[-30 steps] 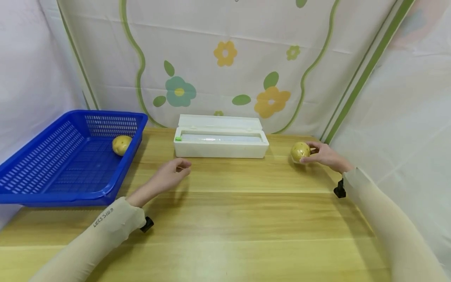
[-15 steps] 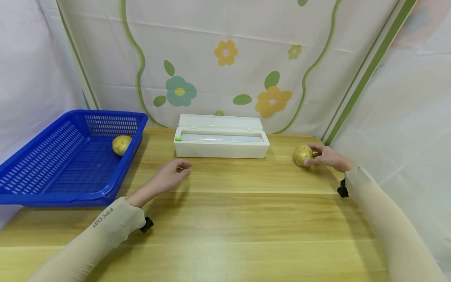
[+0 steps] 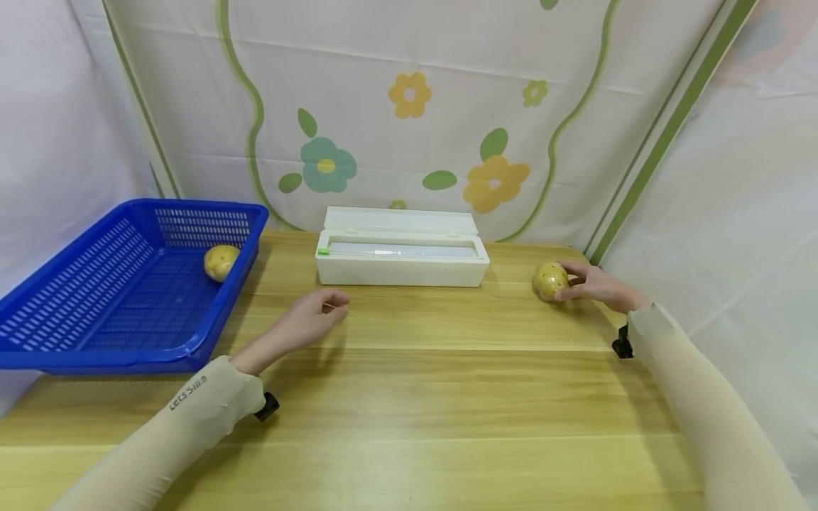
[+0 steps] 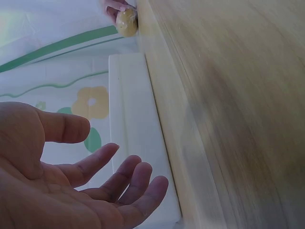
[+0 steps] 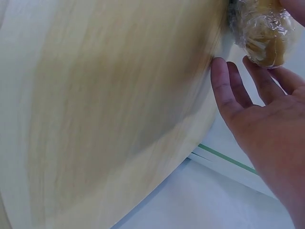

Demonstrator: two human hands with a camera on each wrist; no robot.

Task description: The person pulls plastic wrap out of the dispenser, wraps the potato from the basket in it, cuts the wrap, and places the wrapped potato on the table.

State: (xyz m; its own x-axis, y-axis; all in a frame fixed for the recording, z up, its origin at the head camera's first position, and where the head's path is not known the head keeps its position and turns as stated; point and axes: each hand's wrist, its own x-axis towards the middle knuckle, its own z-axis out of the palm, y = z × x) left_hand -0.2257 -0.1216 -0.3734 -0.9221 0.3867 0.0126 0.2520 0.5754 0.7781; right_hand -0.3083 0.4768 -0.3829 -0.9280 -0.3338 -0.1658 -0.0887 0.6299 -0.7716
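At the right back of the table my right hand (image 3: 593,284) holds a potato (image 3: 551,281) wrapped in clear plastic film, thumb on the near side and fingers on the far side. In the right wrist view crinkled film shows on the potato (image 5: 267,36). My left hand (image 3: 307,317) hovers in front of the white box with nothing in it, its fingers loosely bent. The left wrist view shows that hand (image 4: 90,181) palm up to the camera, thumb apart from the fingers. A long white cling film box (image 3: 401,270) stands lid up, its roll visible inside.
A blue plastic basket (image 3: 211,323) stands at the left with another potato (image 3: 220,262) inside near its right wall. The wooden table (image 3: 409,397) meets a flowered cloth (image 3: 383,142) at the back. White cloth also hangs at both sides.
The right hand and wrapped potato have shifted slightly right and toward the person, mostly in the first half second. The left hand has hardly moved.
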